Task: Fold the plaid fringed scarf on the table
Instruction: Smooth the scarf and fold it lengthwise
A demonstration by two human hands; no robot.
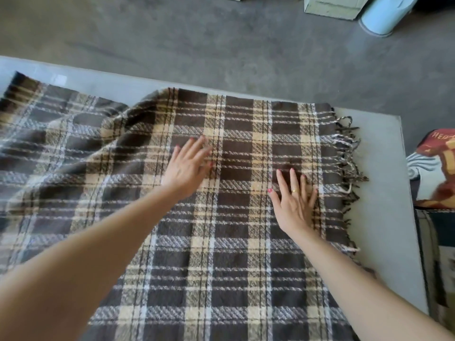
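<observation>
The plaid scarf [236,254], brown with cream and white stripes, lies spread over most of the grey table [384,193]. Its fringe [349,168] runs along the right edge. An upper layer covers the right part, and its diagonal fold edge runs from the far middle down to the left. My left hand [188,166] lies flat on the scarf near the centre, fingers spread and a little blurred. Palm down on the cloth close to the fringe rests my right hand [295,203], fingers apart, a ring on one finger. Neither hand grips the fabric.
Beyond the table's far edge is grey floor [221,40]. A pale box [332,6] and a light blue cylinder [384,16] stand on the floor at the far right. A patterned red and white item [435,168] sits just off the table's right edge.
</observation>
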